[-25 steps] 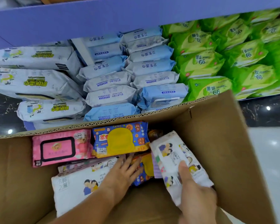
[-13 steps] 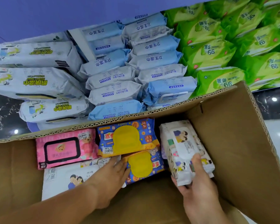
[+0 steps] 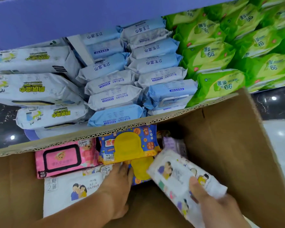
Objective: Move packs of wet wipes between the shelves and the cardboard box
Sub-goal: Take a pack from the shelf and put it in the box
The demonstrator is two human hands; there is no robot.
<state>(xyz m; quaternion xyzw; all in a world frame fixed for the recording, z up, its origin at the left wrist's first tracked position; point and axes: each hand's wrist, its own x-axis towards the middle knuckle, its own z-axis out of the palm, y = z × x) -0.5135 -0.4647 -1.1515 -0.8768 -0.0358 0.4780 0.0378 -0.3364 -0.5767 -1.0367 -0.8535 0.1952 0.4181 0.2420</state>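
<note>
An open cardboard box [image 3: 224, 139] stands below the shelf. Inside lie a pink pack [image 3: 64, 157], a blue pack with a yellow lid [image 3: 128, 143], a second blue-and-yellow pack [image 3: 141, 168] and a large white pack with a cartoon couple [image 3: 72, 190]. My right hand [image 3: 215, 206] grips a white pack with cartoon figures [image 3: 176, 176], tilted and raised above the box's right side. My left hand [image 3: 118, 186] rests flat, fingers on the large white pack and the second blue pack's edge. Purple-tinted packs [image 3: 173, 143] show beneath the lifted one.
The purple shelf [image 3: 39, 18] holds white packs with yellow print [image 3: 33, 89] at left, stacked pale blue and grey packs [image 3: 138, 76] in the middle, green packs [image 3: 220, 51] at right. Dark marbled floor [image 3: 0, 122] lies left, pale floor [image 3: 281, 145] right of the box.
My right hand has lifted the white cartoon pack off the stack at the box's right and tilted it toward me. My left hand stays on the packs.
</note>
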